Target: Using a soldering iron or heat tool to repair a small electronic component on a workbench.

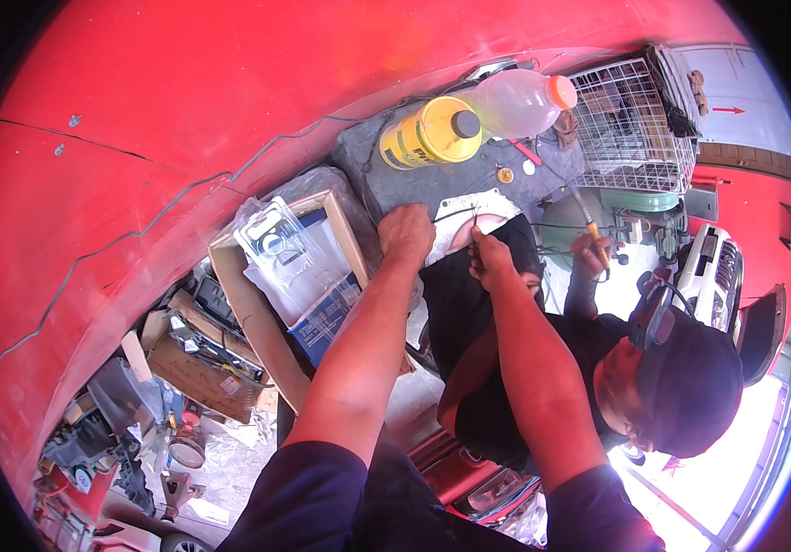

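My left hand (405,231) is closed on a thin black wire (452,215) over a white plate with a pinkish round middle (460,236). Just right of it, my right hand (489,255) pinches a thin piece at the wire's end, too small to make out clearly. Black fabric (450,308) lies beneath both hands. Behind them a grey block-like surface (386,179) bears a yellow bottle (423,138) and a clear plastic bottle with an orange cap (515,106).
A co-worker in a black cap (671,377) is close at right, holding a yellow-handled tool (594,235). A white wire cage (630,129) stands behind. A cardboard box of packages (303,281) is left of my arms, beside piled clutter (202,359) and a red wall (138,92).
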{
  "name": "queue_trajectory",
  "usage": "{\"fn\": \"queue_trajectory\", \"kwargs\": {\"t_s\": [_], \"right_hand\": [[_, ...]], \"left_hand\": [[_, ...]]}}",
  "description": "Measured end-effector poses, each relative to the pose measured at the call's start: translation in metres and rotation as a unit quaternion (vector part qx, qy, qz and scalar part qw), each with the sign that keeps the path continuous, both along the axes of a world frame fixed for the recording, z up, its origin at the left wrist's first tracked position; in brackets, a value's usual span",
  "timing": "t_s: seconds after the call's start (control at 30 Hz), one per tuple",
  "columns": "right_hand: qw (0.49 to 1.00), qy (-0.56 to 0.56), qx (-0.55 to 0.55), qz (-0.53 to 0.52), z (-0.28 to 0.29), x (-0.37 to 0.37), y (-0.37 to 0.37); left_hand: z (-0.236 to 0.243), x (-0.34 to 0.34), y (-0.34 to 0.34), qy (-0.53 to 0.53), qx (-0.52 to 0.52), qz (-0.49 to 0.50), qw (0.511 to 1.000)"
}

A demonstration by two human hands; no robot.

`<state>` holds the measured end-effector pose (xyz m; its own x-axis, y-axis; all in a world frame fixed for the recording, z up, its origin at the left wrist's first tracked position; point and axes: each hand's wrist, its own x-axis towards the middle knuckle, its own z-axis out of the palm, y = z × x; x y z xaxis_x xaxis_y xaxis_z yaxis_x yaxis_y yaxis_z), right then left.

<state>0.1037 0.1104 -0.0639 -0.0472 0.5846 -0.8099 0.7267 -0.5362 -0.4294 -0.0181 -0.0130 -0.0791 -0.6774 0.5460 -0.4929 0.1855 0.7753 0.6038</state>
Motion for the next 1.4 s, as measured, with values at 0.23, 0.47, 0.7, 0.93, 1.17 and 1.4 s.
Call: {"fn": "queue_trajectory", "kwargs": {"t_s": [0.23,0.47,0.7,0.93,1.17,1.4], "right_hand": [[1.000,0.005,0.004,0.002,-0.001,0.001,0.000],[1.000,0.000,-0.023,0.020,-0.018,0.010,0.013],[0.976,0.213,-0.033,-0.018,-0.028,0.021,0.008],[0.996,0.079,-0.015,-0.029,-0.010,0.010,0.005],[0.996,0.082,-0.018,-0.033,-0.017,0.012,0.005],[0.996,0.086,-0.009,-0.031,-0.019,0.015,0.006]], "left_hand": [[-0.004,0.001,0.000,0.003,0.007,0.004,1.000],[-0.003,0.001,-0.001,-0.005,0.005,0.006,1.000],[0.003,-0.001,-0.002,-0.006,0.004,-0.001,1.000],[0.004,0.000,-0.001,0.005,0.016,0.004,1.000],[0.005,-0.001,-0.003,0.001,0.007,0.007,1.000],[0.004,0.000,-0.001,0.001,0.008,0.006,1.000]]}}
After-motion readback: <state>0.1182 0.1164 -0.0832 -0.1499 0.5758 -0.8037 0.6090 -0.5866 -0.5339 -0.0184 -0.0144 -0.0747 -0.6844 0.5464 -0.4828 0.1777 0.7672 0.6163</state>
